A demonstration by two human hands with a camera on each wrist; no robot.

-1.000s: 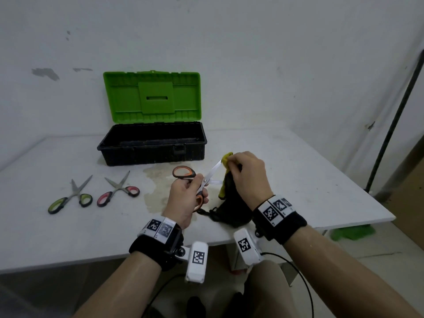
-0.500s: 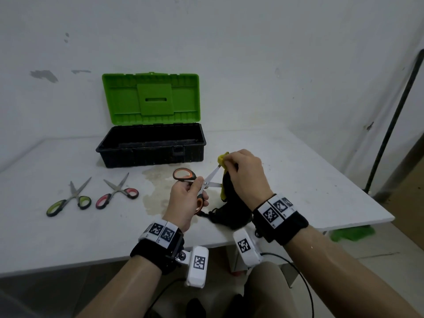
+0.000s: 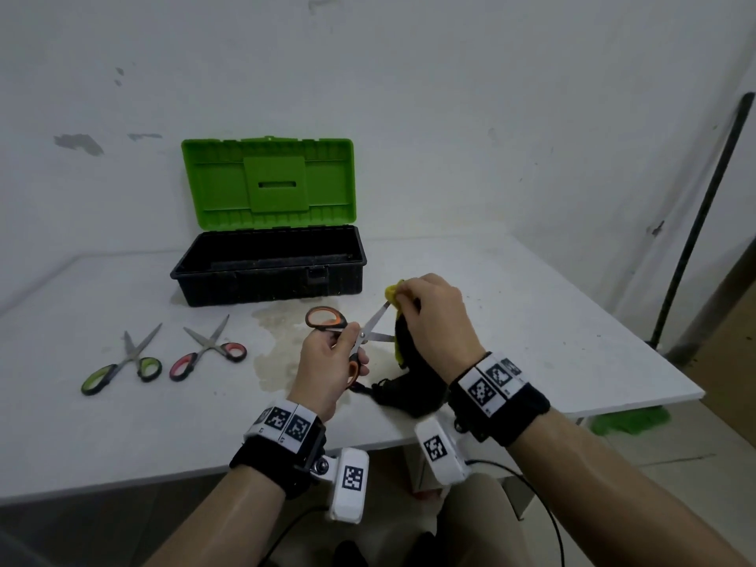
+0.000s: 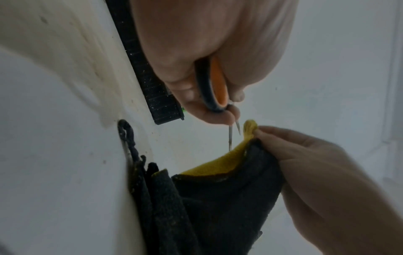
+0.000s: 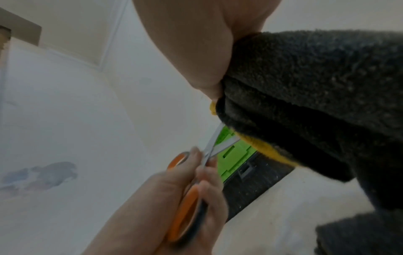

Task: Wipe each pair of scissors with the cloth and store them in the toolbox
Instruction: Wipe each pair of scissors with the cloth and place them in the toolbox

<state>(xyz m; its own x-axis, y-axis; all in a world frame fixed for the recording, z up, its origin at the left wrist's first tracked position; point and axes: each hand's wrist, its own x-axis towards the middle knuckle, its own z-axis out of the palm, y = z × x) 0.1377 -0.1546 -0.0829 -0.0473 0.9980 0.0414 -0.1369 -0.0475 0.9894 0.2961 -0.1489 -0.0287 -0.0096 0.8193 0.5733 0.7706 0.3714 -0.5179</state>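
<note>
My left hand (image 3: pixel 331 362) grips the orange-handled scissors (image 3: pixel 327 319) by the lower handle, blades spread apart above the table. My right hand (image 3: pixel 429 317) pinches the black-and-yellow cloth (image 3: pixel 409 386) at the tip of the upper blade; the cloth's lower end trails on the table. In the left wrist view the scissors (image 4: pixel 216 86) point their blades at the cloth (image 4: pixel 222 198). The right wrist view shows the cloth (image 5: pixel 316 103) and the scissors (image 5: pixel 185 207). Green-handled scissors (image 3: pixel 122 366) and red-handled scissors (image 3: pixel 208 349) lie at the left. The toolbox (image 3: pixel 270 263) stands open behind.
The white table (image 3: pixel 552 341) ends close on the right and front edges. A stained patch (image 3: pixel 278 341) lies under my left hand. A dark pole (image 3: pixel 703 223) leans at the right wall. Something green (image 3: pixel 630 421) lies on the floor beyond the table's corner.
My right hand has slid the cloth a little up along the upper blade toward its tip. The left hand keeps its hold on the scissors, nearly still.
</note>
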